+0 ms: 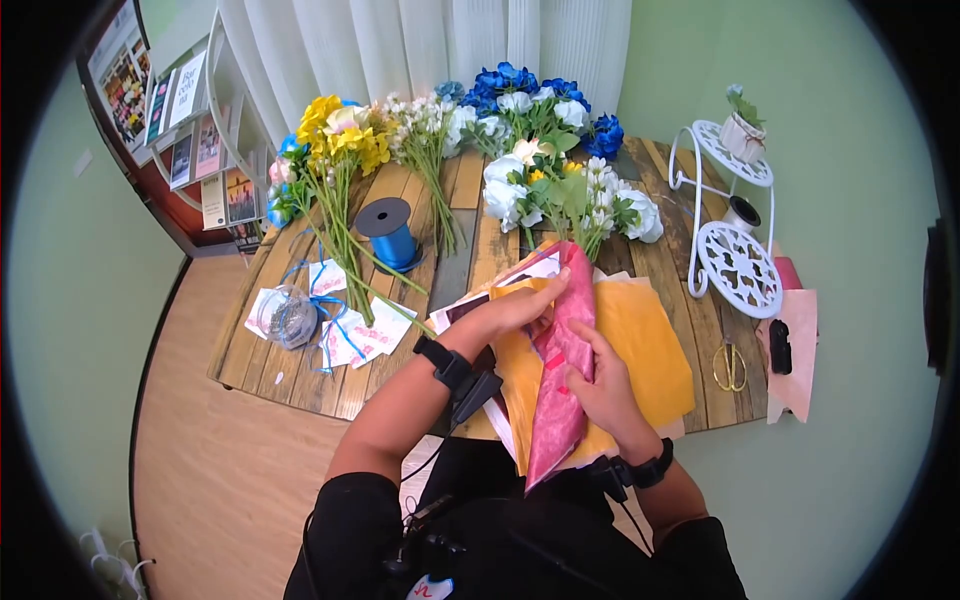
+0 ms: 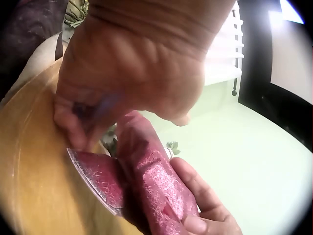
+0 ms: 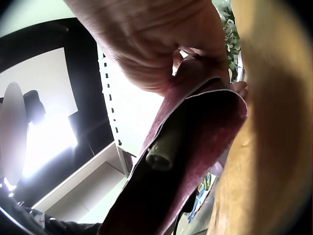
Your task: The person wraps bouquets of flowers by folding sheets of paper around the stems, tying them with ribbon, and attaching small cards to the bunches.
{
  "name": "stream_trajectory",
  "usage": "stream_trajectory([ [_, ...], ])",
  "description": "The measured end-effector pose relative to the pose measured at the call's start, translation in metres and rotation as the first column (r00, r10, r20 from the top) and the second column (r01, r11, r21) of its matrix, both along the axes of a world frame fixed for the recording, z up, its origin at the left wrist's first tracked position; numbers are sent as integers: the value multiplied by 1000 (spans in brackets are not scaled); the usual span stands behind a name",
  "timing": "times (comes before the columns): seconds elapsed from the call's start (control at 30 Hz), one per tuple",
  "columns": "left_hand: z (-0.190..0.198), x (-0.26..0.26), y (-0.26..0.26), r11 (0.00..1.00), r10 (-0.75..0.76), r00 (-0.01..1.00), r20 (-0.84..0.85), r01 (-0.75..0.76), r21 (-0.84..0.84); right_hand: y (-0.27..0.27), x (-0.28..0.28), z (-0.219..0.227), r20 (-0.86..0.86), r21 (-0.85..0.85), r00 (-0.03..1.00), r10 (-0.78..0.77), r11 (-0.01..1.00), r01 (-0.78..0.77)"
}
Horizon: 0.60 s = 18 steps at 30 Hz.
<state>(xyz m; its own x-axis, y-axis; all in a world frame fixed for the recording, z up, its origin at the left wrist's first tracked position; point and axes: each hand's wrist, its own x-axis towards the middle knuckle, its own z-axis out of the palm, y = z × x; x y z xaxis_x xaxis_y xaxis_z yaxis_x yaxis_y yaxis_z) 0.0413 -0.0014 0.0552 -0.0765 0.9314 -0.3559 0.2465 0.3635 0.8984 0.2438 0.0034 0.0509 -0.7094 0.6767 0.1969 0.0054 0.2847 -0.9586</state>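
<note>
1. Two hands work one pink wrap (image 1: 560,415) at centre: the left hand (image 1: 522,308) pinches its upper part, index finger extended; the right hand (image 1: 608,388) grips its side between thumb and fingers.
2. One pale tube end (image 3: 161,159) shows inside the wrap, centre of the right wrist view.
3. Yellow-orange sheets (image 1: 655,350), too overlapped to count, lie beneath on the bench (image 1: 250,350).
4. Left of centre: one blue ribbon spool (image 1: 388,235), one clear bowl (image 1: 288,318), at least three printed cards (image 1: 345,340).
5. Right: one pair of scissors (image 1: 729,368), one two-tier white stand (image 1: 738,268), one potted plant (image 1: 743,137).
</note>
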Motion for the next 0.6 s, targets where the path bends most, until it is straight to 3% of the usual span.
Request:
stream_trajectory([
  [0.13, 13, 11, -4, 996, -47, 983, 178, 33, 81, 0, -1, 0, -61, -62, 998, 12, 998, -16],
  [0.23, 12, 12, -6, 998, -51, 981, 189, 45, 31, -1, 1, 3, 21, 36, 1000, 15, 999, -16],
  [0.3, 2, 10, -4, 998, -61, 978, 201, 66, -20, -8, 1, 19, 199, 230, 980, -10, 973, -36],
  [0.33, -1, 11, -4, 997, -65, 977, 202, 71, -21, -9, 0, 15, 159, 268, 987, -26, 963, -18],
  [0.47, -10, 9, -5, 999, 14, 968, 249, -4, -38, 1, -1, -1, 88, 174, 996, 6, 985, -21],
  [0.53, -13, 9, -5, 999, 42, 962, 270, -32, -41, 23, 4, -4, 210, 80, 971, -116, 992, 102],
  [0.6, -14, 11, -7, 999, 47, 877, 478, -39, -27, 37, 0, -3, 124, 58, 989, -84, 995, 78],
])
